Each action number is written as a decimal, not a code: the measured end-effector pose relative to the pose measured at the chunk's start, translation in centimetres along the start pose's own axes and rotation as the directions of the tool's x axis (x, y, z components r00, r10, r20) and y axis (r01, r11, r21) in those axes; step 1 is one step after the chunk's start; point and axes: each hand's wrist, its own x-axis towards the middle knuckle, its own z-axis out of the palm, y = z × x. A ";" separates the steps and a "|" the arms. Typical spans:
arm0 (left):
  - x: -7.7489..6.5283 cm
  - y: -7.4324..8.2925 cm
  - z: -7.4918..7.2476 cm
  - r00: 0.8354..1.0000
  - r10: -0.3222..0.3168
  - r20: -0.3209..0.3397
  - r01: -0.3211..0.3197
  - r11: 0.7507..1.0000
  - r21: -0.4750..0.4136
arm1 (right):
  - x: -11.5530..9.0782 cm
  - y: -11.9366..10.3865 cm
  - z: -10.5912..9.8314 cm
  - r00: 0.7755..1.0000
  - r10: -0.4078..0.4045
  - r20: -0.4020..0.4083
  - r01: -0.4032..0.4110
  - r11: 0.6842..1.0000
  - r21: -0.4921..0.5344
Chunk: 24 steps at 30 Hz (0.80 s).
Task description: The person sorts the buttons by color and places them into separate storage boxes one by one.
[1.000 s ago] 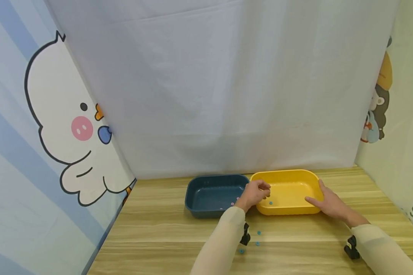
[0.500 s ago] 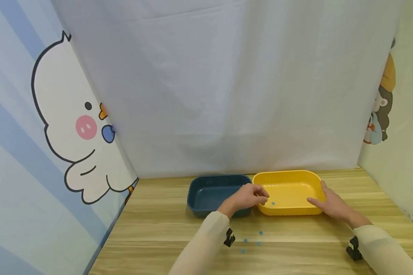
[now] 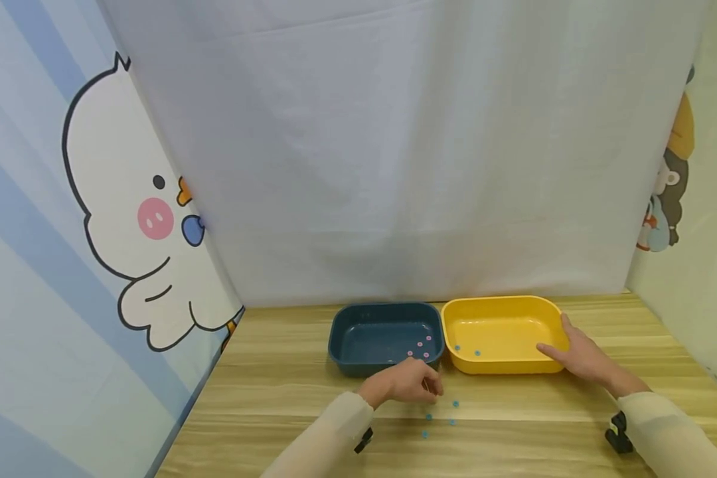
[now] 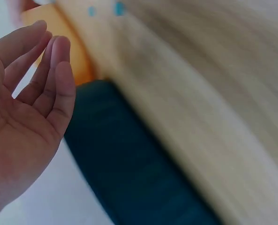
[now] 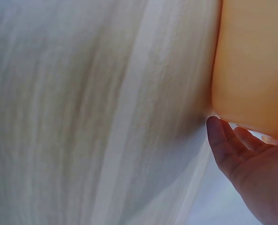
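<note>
Fingers of the left hand (image 3: 401, 382) bend loosely, seemingly around nothing, above the tabletop (image 3: 269, 405) near four blue beads (image 3: 452, 422). That hand has just come away from the yellow bin (image 3: 508, 367), where a second blue bead (image 3: 457, 348) now lies near the first, so another appears dropped in. The right hand (image 3: 587, 356) holds the bin's right end. The bin's long axis runs left to right; the beads show none.
</note>
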 end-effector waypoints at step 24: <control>0.6 -2.4 3.6 1.000 -0.005 0.023 0.004 0.998 0.068 | 0.2 0.3 0.2 1.000 -0.017 -0.003 0.017 1.000 0.015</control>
